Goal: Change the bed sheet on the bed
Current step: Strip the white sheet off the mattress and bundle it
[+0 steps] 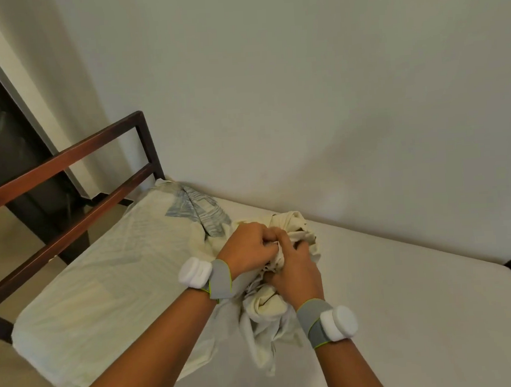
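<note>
Seen from head height, looking down along two bare forearms reaching in from 6 o'clock toward the middle of the frame. On each wrist, a grey strap carrying a white puck-shaped sensor: left wrist band (207,275) at about 8 o'clock of the hands, right wrist band (330,322) at about 5 o'clock. Just beyond the wrists, left hand (246,248) and right hand (296,269) pressed close together, fingers of both curled and clenched into the same cream-coloured bundle of cloth, the bed sheet (271,310), bunched into a loose wad with folds trailing down toward 6 o'clock and more crumpled cloth rising past the knuckles toward 1 o'clock. Underneath, a pale mattress (407,303), bare from 3 o'clock to 5 o'clock, so likely mid-removal of the old sheet, though old or fresh cannot be told for certain. At 9 o'clock, a pillow (103,279) in a pale case lying along the head end, with a grey-blue patterned cloth (198,209) tucked at its far corner, around 11 o'clock. Farther left, a dark wooden headboard (66,188) of two rails. Beyond all, a plain wall (301,84) from 12 to 3 o'clock, touching the mattress's far edge. Best handled by gathering the trailing folds up into the wad before lifting, keeping both grips tight, and drawing the bundle clear of the pillow so no corner drags or snags.
</note>
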